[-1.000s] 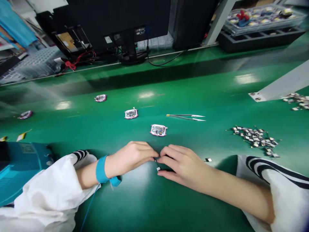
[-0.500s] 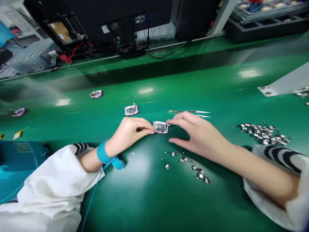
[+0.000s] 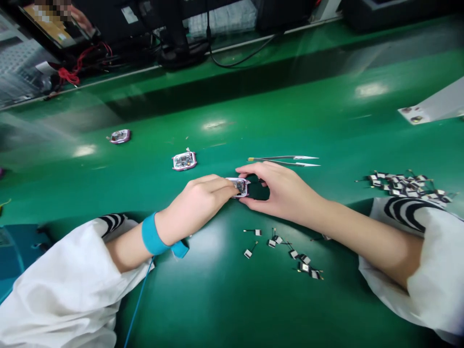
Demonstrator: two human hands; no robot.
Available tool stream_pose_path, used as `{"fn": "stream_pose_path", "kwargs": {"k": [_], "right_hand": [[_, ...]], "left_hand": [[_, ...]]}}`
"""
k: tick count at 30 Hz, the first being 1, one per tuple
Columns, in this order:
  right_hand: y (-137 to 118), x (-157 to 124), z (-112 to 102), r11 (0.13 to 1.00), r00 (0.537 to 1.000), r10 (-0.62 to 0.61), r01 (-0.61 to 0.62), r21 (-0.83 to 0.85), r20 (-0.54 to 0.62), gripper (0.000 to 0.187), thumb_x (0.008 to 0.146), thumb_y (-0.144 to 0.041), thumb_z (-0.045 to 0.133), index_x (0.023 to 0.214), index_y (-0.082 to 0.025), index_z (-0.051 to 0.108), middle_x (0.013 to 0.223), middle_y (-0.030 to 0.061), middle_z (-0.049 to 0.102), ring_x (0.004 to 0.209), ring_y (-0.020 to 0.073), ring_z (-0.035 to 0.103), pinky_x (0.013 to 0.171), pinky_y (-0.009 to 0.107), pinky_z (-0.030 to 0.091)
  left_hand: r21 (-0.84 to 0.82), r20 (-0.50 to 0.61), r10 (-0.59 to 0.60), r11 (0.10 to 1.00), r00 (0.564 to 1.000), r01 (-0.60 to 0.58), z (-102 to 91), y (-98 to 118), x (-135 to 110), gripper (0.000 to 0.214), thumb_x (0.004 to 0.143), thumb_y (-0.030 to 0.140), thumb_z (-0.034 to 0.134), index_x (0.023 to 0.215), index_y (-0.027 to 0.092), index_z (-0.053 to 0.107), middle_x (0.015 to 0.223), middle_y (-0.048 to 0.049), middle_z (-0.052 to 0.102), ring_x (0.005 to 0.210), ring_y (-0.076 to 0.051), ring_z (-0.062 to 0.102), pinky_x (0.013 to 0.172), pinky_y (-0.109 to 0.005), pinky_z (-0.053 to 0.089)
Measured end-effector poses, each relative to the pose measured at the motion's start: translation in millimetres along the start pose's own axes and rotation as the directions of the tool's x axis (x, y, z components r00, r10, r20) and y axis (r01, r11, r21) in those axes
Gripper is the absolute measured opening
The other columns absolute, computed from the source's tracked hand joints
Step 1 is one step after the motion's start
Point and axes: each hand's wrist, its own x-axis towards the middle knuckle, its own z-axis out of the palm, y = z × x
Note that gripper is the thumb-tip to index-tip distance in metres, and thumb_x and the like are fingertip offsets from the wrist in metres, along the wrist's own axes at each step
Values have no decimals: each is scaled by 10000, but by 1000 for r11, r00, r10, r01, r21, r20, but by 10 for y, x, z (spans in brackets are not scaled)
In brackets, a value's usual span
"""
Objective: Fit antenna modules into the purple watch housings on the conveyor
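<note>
Two bare hands, left hand [image 3: 201,203] and right hand [image 3: 282,191], seemingly gripped a small pink-rimmed rectangular circuit module [image 3: 239,187] from opposite sides, slim steel tweezers [image 3: 284,160] lying just beyond the right fingers [image 3: 253,169].

And there it is, the right hand [image 3: 279,186] has swung in from its open hover and now wraps the right end of the circuit board [image 3: 238,187], fingers along the far edge, thumb along the near one! The left hand [image 3: 197,198] has moved up too, fingertips now over the board's left end. Near the hands, a scatter of small wired pieces [image 3: 279,249] has appeared since the first look, and the whole view has dropped, sending the monitor stand [image 3: 177,53] higher in frame.
</note>
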Motion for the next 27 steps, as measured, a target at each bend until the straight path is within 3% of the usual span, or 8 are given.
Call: {"fn": "stream_pose_path", "kwargs": {"k": [9, 16, 27], "right_hand": [[17, 12, 20, 1000, 1000, -15, 15, 13, -5, 347, 711, -282, 580, 1025, -150, 513, 983, 31, 612, 894, 162, 568, 780, 299, 458], [15, 19, 3, 1000, 1000, -16, 16, 19, 6, 294, 718, -290, 567, 985, -178, 514, 960, 9, 613, 911, 160, 567, 786, 308, 450], [25, 21, 7, 999, 999, 27, -27, -21, 40, 287, 715, -326, 537, 964, -183, 522, 932, -16, 591, 891, 147, 558, 736, 273, 443]], "left_hand": [[75, 18, 5, 997, 1000, -7, 0, 11, -1, 153, 836, 142, 474, 928, 88, 584, 917, -60, 640, 832, -162, 590, 731, -245, 495], [98, 27, -52, 994, 998, 49, 21, 11, -2, 161, 858, 187, 446, 921, 162, 592, 921, 0, 635, 786, -128, 581, 692, -215, 477], [108, 37, -57, 993, 998, 53, 61, 4, 5, 231, 869, 172, 372, 905, 187, 600, 877, 2, 618, 765, -135, 580, 643, -229, 458]]}}
